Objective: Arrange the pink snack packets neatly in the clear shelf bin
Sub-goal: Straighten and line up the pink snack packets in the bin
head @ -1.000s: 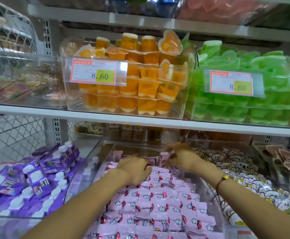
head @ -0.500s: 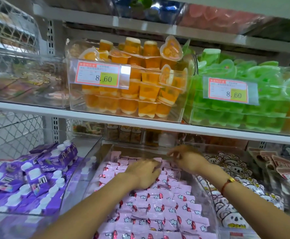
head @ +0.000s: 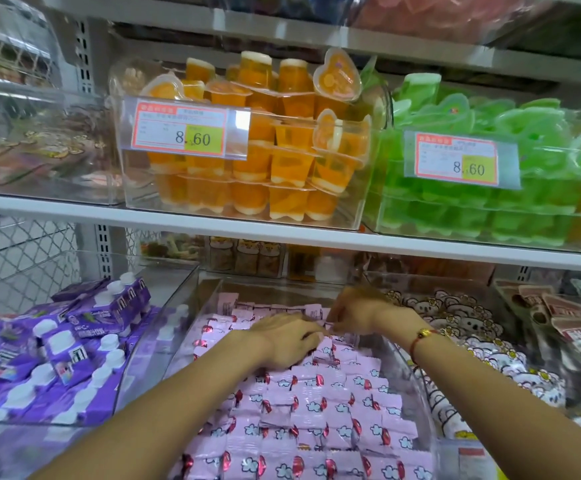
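Now your left hand [head: 291,337] has slid rightward across the pink snack packets [head: 316,410] to meet your right hand [head: 361,311] near the back of the clear shelf bin [head: 417,393]; its grip lies spread, fingers flat on the rows; the right grip looks pinched on a packet edge, though blur keeps me from being sure; front rows sit tidy, so I judge only the rear rows need squaring.

Both forearms [head: 164,403] bare, no sleeves visible. Right wrist wears thin red cord bracelet [head: 417,341] with small gold bead on top. Left wrist bare. No rings visible; fingers mostly hidden.
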Tool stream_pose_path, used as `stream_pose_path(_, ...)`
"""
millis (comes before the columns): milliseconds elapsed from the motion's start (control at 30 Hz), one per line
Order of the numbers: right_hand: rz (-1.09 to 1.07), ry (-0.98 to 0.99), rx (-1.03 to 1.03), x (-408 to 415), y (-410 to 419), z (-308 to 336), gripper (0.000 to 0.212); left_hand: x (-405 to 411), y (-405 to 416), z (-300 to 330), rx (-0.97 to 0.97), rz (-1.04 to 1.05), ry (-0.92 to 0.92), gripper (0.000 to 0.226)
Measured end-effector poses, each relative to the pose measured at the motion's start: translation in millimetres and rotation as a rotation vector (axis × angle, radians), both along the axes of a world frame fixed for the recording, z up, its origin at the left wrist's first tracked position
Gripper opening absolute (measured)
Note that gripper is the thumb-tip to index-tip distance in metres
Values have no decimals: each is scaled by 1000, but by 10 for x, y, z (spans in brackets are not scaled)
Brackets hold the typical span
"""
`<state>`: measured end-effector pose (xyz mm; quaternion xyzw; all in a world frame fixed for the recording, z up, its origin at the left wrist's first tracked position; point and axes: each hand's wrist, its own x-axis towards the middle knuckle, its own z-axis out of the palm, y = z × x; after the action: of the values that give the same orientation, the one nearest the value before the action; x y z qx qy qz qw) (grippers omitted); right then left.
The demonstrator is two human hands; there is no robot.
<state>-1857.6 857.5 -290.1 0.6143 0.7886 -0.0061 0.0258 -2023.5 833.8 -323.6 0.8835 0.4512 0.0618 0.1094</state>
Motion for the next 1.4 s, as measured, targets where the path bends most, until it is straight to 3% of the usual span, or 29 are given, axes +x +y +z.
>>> stream_pose_path(300,17,207,147,90,-64,-21,17,1,16,-7,17,-3,40,44)
stream_pose_path(467,-33,697,447,149,-121,4,12,20,46,21,-21,10,54,44)
stream_pose_path(633,-132,1132,522,150,-292,93,13,-10,-54,76,-139,124,-334,35)
stream_pose_path(733,-182,1175,586,133,-451,121,15,-65,-160,130,0,265,-519,38)
stream_pose_path(800,-221,1241,664,95,-582,133,12,-101,-263,191,84,255,-640,51)
stream_pose_path(900,-275,1427,569,-39,-776,138,9,-113,-424,289,139,125,-714,70)
stream_pose_path(1033,-261,1837,193,-182,-960,145,15,-163,-528,311,320,79,-755,44)
stream_pose_path(1100,-263,1830,58,-144,-1000,180,22,-241,-534,344,96,122,-851,34)
stream_pose_path(1167,-235,1739,-58,-87,-1029,205,36,-300,-562,405,-357,223,-974,31)
stream_pose_path(1233,-158,1672,-159,-90,-1068,214,44,-330,-592,426,-664,273,-1062,30)
stream_pose_path(1400,-128,1689,-126,-188,-1075,164,36,-331,-660,402,-867,264,-1095,41)
